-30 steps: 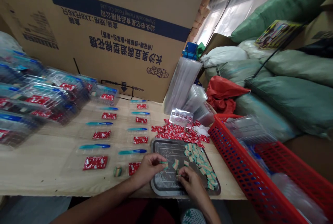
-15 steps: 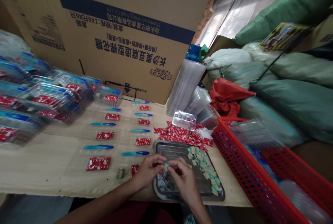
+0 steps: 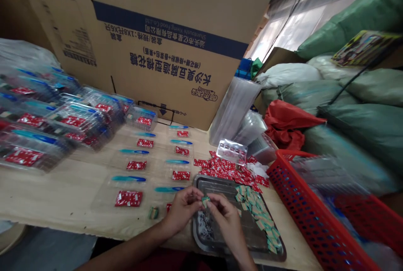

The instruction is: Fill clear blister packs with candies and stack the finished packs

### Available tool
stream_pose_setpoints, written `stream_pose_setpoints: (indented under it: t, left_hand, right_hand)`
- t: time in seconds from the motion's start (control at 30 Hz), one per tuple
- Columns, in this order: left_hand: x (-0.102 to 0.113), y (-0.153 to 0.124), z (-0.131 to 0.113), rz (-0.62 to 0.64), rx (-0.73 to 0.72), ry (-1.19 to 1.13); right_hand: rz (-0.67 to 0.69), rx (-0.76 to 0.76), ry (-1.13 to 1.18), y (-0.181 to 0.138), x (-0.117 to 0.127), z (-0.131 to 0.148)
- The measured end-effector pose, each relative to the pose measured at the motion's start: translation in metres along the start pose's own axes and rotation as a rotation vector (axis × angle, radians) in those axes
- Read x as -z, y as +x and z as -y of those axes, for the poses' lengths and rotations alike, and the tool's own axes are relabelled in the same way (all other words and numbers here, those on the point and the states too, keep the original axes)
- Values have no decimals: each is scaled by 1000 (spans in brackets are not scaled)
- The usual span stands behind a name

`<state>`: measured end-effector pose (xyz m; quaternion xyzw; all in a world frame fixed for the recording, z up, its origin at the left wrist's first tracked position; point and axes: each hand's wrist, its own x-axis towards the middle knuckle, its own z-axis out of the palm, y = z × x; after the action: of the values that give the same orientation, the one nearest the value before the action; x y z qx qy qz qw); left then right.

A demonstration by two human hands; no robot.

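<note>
My left hand (image 3: 182,212) and my right hand (image 3: 225,216) meet above a dull metal tray (image 3: 217,187), their fingertips pinching a small green-and-cream folded piece (image 3: 205,201) between them. Many similar pieces (image 3: 256,216) lie in a loose band across the tray's right side. Beyond its far edge is a heap of small red printed wrappers (image 3: 228,169). Just left of my left hand, a clear plastic tray holds a red sachet (image 3: 128,199) and a blue-and-teal spoon (image 3: 128,178).
More open clear trays with sachets and spoons cover the wooden table (image 3: 63,191), with filled stacks at left. A large cardboard carton (image 3: 166,53) stands behind. A red plastic basket (image 3: 308,208) sits at right, before bulging green sacks (image 3: 362,132).
My hands have come together from slightly apart and now share the one small piece. The whole scene has shifted right and down in view as my head moved.
</note>
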<state>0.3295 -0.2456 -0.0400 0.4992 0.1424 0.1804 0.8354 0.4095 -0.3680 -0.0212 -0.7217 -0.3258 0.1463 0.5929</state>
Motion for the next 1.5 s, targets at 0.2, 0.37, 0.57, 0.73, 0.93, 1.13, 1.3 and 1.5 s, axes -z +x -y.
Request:
stream_pose_setpoints:
  t: [0.2, 0.37, 0.57, 0.73, 0.93, 1.13, 1.3, 1.5]
  left_hand:
    - [14, -9, -8, 1, -78, 143]
    - [58, -4, -42, -103, -160, 605]
    - [104, 23, -74, -298, -112, 1360]
    - [113, 34, -70, -203, -22, 1449]
    - [118, 36, -74, -135, -6, 1483]
    - [114, 33, -83, -66, -22, 1541]
    - [105, 36, -82, -24, 18, 1635]
    - [96, 40, -84, -11, 40, 1725]
  right_hand:
    - [102, -106, 123, 4, -15, -7]
    - [223, -50, 47, 45, -34, -14]
    - [448, 107, -256, 107, -97, -12]
    - [558, 223, -380, 114, -130, -8]
    - [536, 289, -514, 101, -132, -7]
    - [407, 268, -575, 95, -138, -5]
    - [354, 292, -469, 87, -106, 3]
    - [-160, 196, -509, 26, 33, -59]
